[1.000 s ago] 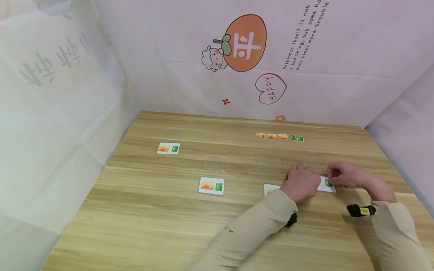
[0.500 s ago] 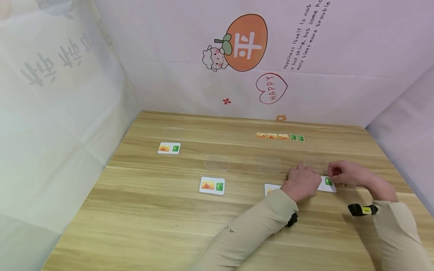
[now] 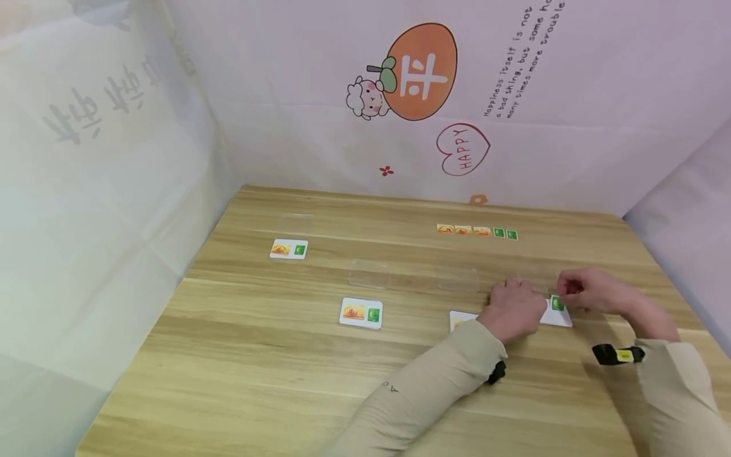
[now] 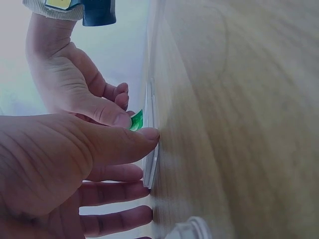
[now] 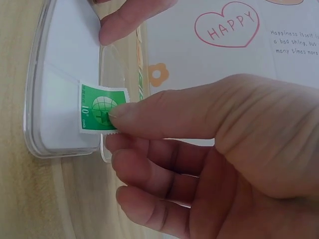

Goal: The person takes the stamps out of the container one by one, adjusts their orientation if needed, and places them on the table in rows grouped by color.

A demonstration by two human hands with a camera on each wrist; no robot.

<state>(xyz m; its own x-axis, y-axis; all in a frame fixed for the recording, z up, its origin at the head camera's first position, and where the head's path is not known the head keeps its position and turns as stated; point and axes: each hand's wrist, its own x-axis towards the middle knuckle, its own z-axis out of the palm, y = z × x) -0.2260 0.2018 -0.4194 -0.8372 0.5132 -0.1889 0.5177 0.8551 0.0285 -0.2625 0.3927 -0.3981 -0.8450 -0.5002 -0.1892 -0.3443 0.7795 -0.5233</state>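
My right hand (image 3: 596, 293) pinches a green postage stamp (image 5: 94, 102) with white perforated edges between thumb and forefinger. In the right wrist view the stamp overlaps the edge of a white card in a shallow clear case (image 5: 65, 74). My left hand (image 3: 513, 311) holds that case against the table; in the left wrist view its thumb (image 4: 148, 133) lies at one edge and the fingers at the other. Most of the case (image 3: 561, 318) is hidden by the left hand in the head view.
Other cards with an orange and a green stamp lie at left (image 3: 289, 249), in the middle (image 3: 361, 313) and partly under the left sleeve (image 3: 461, 317). Clear lids (image 3: 369, 275) lie behind them. Loose orange stamps (image 3: 463, 230) and green stamps (image 3: 499, 233) form a row near the wall.
The head view has shifted slightly, moving everything a little to the right in it. Both hands keep nearly the same place at the case, the right one still with the green stamp.
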